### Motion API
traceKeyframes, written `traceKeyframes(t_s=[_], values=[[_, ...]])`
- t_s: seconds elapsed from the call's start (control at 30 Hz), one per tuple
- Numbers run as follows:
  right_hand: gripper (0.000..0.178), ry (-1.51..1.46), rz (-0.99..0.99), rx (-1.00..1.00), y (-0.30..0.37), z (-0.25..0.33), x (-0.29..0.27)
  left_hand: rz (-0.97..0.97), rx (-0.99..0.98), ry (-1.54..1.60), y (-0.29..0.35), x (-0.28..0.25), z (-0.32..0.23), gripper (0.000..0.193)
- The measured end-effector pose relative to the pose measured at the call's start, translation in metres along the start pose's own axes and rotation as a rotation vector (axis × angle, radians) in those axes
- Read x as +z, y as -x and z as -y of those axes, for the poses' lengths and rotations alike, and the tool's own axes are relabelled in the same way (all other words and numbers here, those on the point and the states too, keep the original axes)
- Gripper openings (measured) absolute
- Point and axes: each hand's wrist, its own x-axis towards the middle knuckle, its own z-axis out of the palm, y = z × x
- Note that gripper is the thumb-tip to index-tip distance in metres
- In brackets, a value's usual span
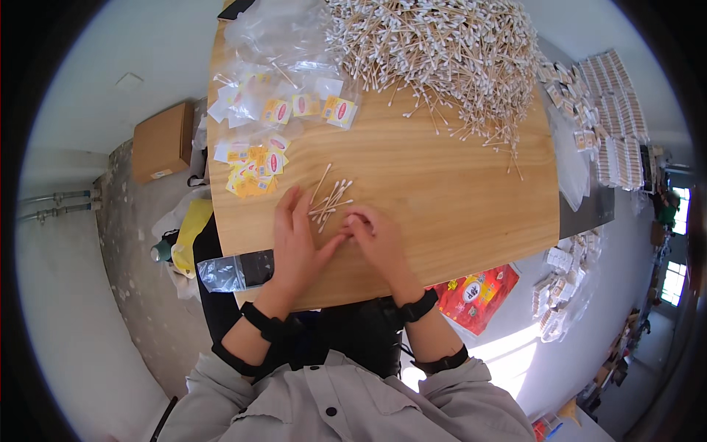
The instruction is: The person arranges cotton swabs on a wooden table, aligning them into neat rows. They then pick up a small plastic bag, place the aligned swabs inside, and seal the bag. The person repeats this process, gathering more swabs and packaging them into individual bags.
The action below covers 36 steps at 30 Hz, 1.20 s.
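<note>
A small bunch of cotton swabs lies loosely crossed on the wooden table, between my two hands. My left hand stands on its edge just left of the bunch, fingers stretched out and thumb pointing toward the right hand. To the right of the swabs, my right hand has its fingers curled in to the thumb, close to the swab tips. What those fingers hold, if anything, is hidden. A huge heap of cotton swabs covers the far right of the table. Yellow and white printed cards lie beyond my left hand.
Clear plastic bags and more cards cover the table's far left. A small zip bag hangs at the near left edge. Stacks of packed swabs stand right of the table. A red bag lies below its near edge.
</note>
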Motion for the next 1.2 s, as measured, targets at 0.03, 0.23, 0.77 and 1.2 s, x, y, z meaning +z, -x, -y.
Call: traceKeyframes(t_s=[0.03,0.23,0.77,1.2], values=[[0.024,0.013,-0.028,0.014,-0.006,0.005,-0.01,-0.065,-0.02,-0.064,-0.002,0.005,-0.003,0.073],[0.038,0.522,-0.497,-0.348,-0.075,0.018,-0.067,0.085,0.208,-0.376,-0.017,0.028,0.001,0.052],[0.015,0.723,-0.701,-0.434,-0.149,0.015,-0.098,0.184,0.315,-0.198,0.018,0.011,-0.004,0.048],[0.023,0.467,-0.319,-0.464,-0.046,0.006,-0.041,0.195,0.267,-0.279,0.016,0.01,-0.008,0.058]])
